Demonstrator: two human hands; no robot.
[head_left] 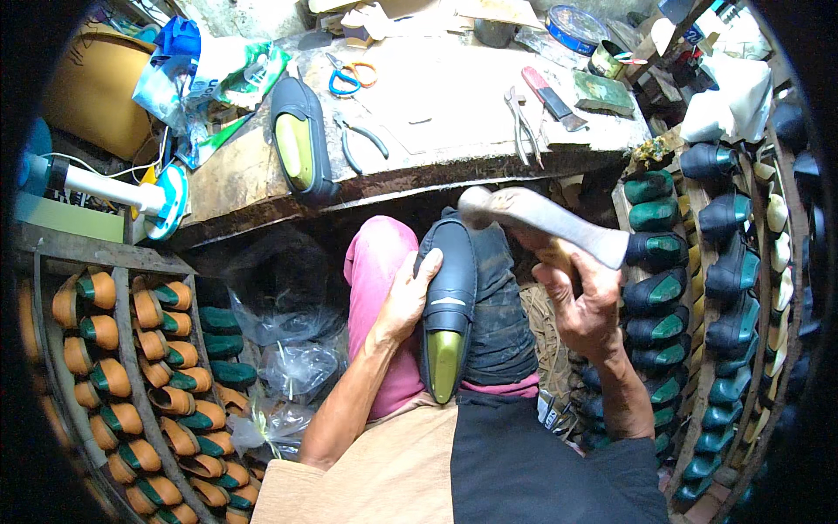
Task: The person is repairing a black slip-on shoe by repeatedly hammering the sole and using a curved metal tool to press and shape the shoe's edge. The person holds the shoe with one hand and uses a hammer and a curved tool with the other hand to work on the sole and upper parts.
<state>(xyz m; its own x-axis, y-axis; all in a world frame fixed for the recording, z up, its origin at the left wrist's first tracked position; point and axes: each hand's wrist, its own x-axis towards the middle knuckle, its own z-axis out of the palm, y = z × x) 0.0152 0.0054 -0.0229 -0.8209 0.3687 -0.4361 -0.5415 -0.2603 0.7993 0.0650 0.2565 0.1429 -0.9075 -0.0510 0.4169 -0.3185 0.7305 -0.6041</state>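
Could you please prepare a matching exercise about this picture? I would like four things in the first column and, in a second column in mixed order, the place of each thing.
Things:
1. hammer
2. nearest dark shoe
3. scissors
4. orange-brown shoes

Places:
A. lying on the workbench
B. in the wooden rack on the left
C. gripped in the right hand
D. on the lap, held by the left hand

Right pairs: 1-C, 2-D, 3-A, 4-B
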